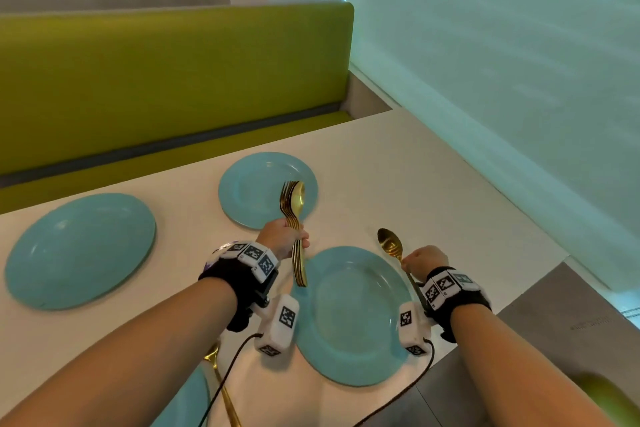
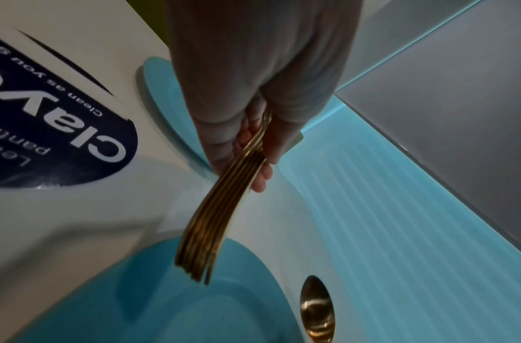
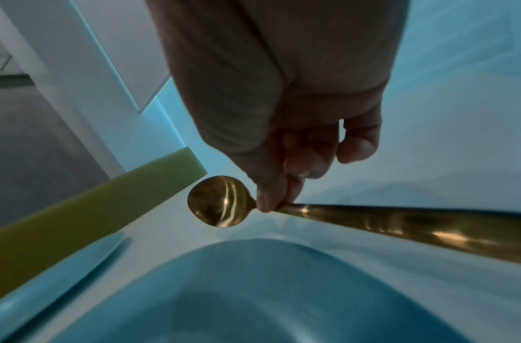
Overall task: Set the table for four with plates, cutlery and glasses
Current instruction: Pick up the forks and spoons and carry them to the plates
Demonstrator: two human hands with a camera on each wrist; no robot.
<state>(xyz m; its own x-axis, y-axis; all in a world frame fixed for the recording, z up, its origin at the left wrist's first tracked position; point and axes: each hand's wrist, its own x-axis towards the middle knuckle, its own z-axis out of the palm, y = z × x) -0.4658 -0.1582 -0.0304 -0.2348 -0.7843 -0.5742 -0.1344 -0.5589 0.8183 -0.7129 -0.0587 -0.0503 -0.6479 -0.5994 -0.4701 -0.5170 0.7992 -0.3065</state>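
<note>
My left hand (image 1: 282, 237) grips a bundle of gold cutlery (image 1: 295, 215), forks and a spoon, held upright above the table between the far plate (image 1: 242, 191) and the near plate (image 1: 349, 315); its handles (image 2: 206, 234) hang over the near plate's rim (image 2: 153, 301). To the right of the near plate, my right hand (image 1: 424, 262) pinches a single gold spoon (image 1: 390, 243) by its neck, bowl (image 3: 219, 201) pointing away, just above the table. A third blue plate (image 1: 79, 250) lies at left. Part of another plate (image 1: 188, 399) shows at the bottom edge, with a gold utensil (image 1: 221, 388) beside it.
The white table (image 1: 398, 170) has a green bench seat (image 1: 173, 80) along its far side and a pale wall (image 1: 502, 62) along its right. The table's near right corner drops off to grey floor (image 1: 554, 315). Wrist-camera cables trail over the near edge.
</note>
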